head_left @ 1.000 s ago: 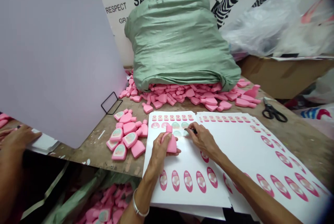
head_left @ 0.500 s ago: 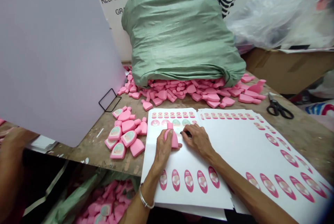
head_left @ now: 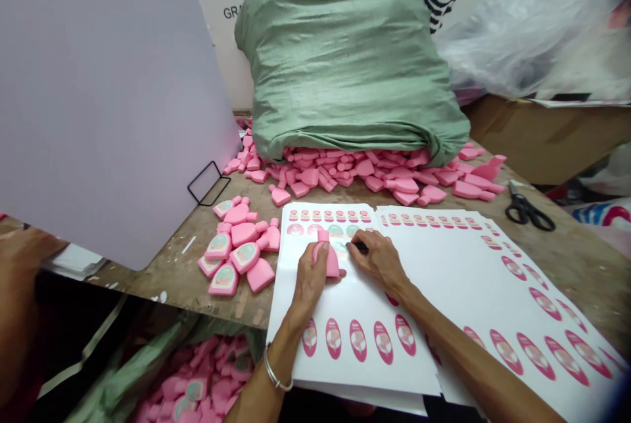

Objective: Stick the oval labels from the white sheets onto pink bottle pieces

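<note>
My left hand [head_left: 311,273] is closed around a small pink bottle [head_left: 327,261], held neck up over the left sticker sheet [head_left: 340,298]. The bottle's visible face is plain. My right hand [head_left: 377,257] pinches a small black pointed tool [head_left: 362,247], mostly covered by the fingers; its exact kind cannot be made out. Its tip is just right of the bottle, near a pale greenish patch on the sheet. Round and oval stickers remain along the sheet's upper and lower rows. To the left lie several pink bottles [head_left: 245,257], some bearing green-and-white labels.
Behind the sheets, a green sack [head_left: 345,62] rests on a heap of pink bottles [head_left: 365,168]. A second sheet stack [head_left: 434,278] and black scissors [head_left: 530,209] are at right. A large white board [head_left: 108,94] stands left, beside another person's arm [head_left: 20,305]. An open sack of bottles [head_left: 207,377] sits below.
My right hand and the tool have shifted slightly right, away from the bottle. The left hand keeps hold of the bottle almost in place. The view has tilted a little.
</note>
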`<action>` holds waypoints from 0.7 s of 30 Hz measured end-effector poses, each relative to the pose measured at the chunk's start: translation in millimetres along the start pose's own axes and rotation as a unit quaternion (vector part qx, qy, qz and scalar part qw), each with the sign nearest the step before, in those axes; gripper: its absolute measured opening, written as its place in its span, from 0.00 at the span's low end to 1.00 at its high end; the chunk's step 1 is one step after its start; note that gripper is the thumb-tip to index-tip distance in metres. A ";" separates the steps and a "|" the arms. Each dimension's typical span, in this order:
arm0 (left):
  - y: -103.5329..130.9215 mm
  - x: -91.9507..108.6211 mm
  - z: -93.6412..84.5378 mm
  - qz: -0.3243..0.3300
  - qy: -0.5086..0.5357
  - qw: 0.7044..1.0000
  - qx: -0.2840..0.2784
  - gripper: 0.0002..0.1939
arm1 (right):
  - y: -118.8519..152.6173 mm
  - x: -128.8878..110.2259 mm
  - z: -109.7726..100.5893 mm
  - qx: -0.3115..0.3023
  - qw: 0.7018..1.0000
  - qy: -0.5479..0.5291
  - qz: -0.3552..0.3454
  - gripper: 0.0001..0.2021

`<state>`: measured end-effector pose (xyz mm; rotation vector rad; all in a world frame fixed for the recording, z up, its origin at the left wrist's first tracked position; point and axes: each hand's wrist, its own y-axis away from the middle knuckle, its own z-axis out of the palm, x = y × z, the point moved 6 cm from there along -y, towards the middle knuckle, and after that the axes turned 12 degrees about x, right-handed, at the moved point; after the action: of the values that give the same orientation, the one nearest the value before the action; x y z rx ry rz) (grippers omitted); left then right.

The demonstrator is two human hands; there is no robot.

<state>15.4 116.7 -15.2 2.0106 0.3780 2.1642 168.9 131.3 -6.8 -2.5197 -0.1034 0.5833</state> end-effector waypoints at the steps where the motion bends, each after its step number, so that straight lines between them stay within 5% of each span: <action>1: -0.4 -0.4 0.0 -0.002 0.000 1.000 0.000 0.25 | -0.5 0.1 0.1 -0.001 1.000 -0.001 0.004 0.05; 15: 0.9 0.0 0.0 -0.001 0.032 0.999 -0.008 0.25 | 3.9 -7.6 -1.3 0.016 0.995 0.073 -0.061 0.08; 21: -0.3 -1.2 -0.2 -0.011 0.020 1.000 -0.005 0.24 | 0.7 -1.2 -1.0 -0.019 0.999 -0.021 -0.021 0.07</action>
<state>15.3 116.7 -16.5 1.9511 0.3914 2.1920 168.2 129.9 -6.0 -2.5360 -0.1847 0.6242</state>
